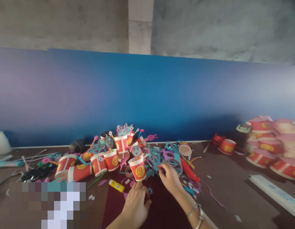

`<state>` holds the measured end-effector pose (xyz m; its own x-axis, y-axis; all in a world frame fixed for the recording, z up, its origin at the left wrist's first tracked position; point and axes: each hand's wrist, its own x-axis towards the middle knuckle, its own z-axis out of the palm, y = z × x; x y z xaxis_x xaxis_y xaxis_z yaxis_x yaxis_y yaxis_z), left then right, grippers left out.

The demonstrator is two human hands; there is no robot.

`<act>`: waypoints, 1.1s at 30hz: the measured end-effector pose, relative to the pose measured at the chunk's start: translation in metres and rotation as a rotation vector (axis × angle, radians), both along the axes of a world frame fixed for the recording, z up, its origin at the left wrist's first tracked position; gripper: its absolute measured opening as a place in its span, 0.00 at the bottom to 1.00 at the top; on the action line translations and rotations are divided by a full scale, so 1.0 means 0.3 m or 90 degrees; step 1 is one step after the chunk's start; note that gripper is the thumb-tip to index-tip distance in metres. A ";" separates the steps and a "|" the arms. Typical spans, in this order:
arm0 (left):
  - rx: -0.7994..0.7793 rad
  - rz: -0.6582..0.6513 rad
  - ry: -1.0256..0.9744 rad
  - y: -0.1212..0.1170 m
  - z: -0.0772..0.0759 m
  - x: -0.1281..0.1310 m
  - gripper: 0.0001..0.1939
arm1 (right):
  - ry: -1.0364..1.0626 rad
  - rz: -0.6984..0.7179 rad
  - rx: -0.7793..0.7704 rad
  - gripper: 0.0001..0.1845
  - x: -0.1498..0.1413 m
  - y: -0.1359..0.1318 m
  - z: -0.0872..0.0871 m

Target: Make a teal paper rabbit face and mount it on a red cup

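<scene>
Left hand (137, 202) is held palm-down with its fingers bent, just in front of the decorated paper cup (139, 171); whether anything is gripped under the curled fingers cannot be told. By the right hand (166, 174), the fingers are curved toward the thumb at the edge of the cut paper scraps (157, 156); a small piece may be pinched there, but the view is too soft to tell.

The cup is of smooth red card with a white rim and a yellow round print, tapered toward its base and slightly tilted, and is topped by a flat blue cat-face cutout (136, 151). Beneath the hands a dark maroon sheet (161, 206) is spread. To its left lie a yellow glue stick (116, 186) and, farther back, a roll of tape (129, 172). More red cups (98, 163) are crowded behind and to the left, some tipped over, and the way back is blocked by them and by curly purple and turquoise scraps. At the far right, stacked cups (264, 152) and a white power strip (273, 194) are seen.
</scene>
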<state>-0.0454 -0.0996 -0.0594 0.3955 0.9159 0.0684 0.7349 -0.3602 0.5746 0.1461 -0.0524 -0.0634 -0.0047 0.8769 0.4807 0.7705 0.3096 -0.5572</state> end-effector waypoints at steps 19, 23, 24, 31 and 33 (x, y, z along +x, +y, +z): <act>0.033 0.013 0.048 -0.023 0.011 0.000 0.05 | -0.050 0.010 0.026 0.10 0.005 0.003 -0.013; 0.025 -0.001 0.049 -0.027 0.014 0.002 0.07 | -0.053 0.001 0.031 0.10 0.011 0.003 -0.007; 0.029 0.005 0.043 -0.027 0.014 0.000 0.07 | -0.055 -0.002 0.034 0.10 0.015 0.003 -0.005; 0.072 0.039 0.014 -0.014 0.022 -0.023 0.15 | -0.056 0.005 0.029 0.09 0.026 -0.013 0.034; 0.077 0.041 0.021 -0.012 0.022 -0.025 0.14 | -0.060 0.072 -0.007 0.07 0.007 -0.032 0.051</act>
<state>-0.0529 -0.1033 -0.0529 0.3396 0.9254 0.1680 0.7763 -0.3766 0.5055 0.1484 -0.0619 -0.0481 -0.1486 0.8737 0.4632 0.7797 0.3916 -0.4886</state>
